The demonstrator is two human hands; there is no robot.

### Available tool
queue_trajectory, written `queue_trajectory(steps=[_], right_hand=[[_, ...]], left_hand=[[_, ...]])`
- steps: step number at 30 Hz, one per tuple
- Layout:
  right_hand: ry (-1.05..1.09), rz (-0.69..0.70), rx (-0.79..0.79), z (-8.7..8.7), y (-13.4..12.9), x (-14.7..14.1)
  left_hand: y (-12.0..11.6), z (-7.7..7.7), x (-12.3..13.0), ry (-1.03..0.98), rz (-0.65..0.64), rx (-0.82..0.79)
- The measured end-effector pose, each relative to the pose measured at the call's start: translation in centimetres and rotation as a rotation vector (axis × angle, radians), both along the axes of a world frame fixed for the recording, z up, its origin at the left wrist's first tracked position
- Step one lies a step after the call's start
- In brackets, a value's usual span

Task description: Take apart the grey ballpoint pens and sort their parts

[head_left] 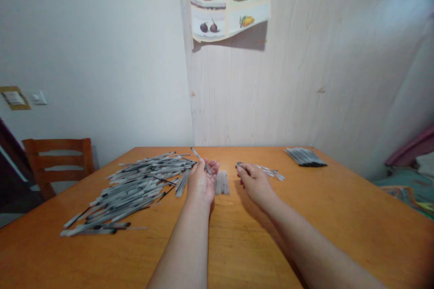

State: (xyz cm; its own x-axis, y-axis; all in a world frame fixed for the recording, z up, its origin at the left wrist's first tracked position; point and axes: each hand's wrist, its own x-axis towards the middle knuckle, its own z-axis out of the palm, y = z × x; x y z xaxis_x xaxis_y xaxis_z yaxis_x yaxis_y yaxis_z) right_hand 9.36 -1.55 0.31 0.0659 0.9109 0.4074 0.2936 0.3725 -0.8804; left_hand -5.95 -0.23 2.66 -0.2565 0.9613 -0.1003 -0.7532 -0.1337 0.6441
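Note:
My left hand (202, 180) is palm up near the table's middle, its thumb holding a slim grey pen (196, 153) that slants up to the left. To its right, my right hand (252, 180) is closed in a pinch, with something small and dark at the fingertips that I cannot make out. Between the hands lies a row of clear, pale strips (222, 183). A large loose pile of grey and black pens (135, 189) spreads left of my left hand. Small clear pieces (273, 172) lie just beyond my right hand.
A neat stack of pens with black ends (305, 157) sits at the back right of the wooden table (237, 253). The wall with a fruit poster (233, 4) stands behind it. A wooden chair (59, 160) is at the left; cloth (407, 180) lies at the right.

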Motion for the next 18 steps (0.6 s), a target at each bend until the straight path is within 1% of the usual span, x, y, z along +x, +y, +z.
queue_trajectory(steps=[2,3,5,9,12,14,16,18], right_hand=[[0.041,-0.076,-0.023,0.5,0.8,1.9],[0.087,-0.138,-0.049,0.7,1.2,2.9],[0.113,-0.241,-0.1,0.8,1.9,4.8],[0.043,-0.386,-0.05,0.1,3.2,8.8],[-0.097,-0.484,-0.059,-0.8,4.0,11.4],[-0.188,-0.545,-0.086,-1.4,4.3,12.7],[-0.292,-0.575,-0.134,-1.9,4.5,13.4],[-0.409,-0.568,-0.187,-2.5,4.6,13.8]], left_hand=[[0.0,-0.1,0.1,0.005,-0.011,-0.008],[0.0,-0.1,0.2,0.009,-0.016,-0.011],[-0.1,-0.1,0.3,0.019,-0.025,-0.013],[-0.2,0.0,0.5,0.033,-0.041,-0.019],[-0.3,0.0,0.5,0.047,-0.061,-0.033],[-0.3,0.0,0.5,0.058,-0.077,-0.041],[-0.2,-0.1,0.5,0.07,-0.092,-0.048],[-0.2,-0.2,0.5,0.08,-0.102,-0.053]])
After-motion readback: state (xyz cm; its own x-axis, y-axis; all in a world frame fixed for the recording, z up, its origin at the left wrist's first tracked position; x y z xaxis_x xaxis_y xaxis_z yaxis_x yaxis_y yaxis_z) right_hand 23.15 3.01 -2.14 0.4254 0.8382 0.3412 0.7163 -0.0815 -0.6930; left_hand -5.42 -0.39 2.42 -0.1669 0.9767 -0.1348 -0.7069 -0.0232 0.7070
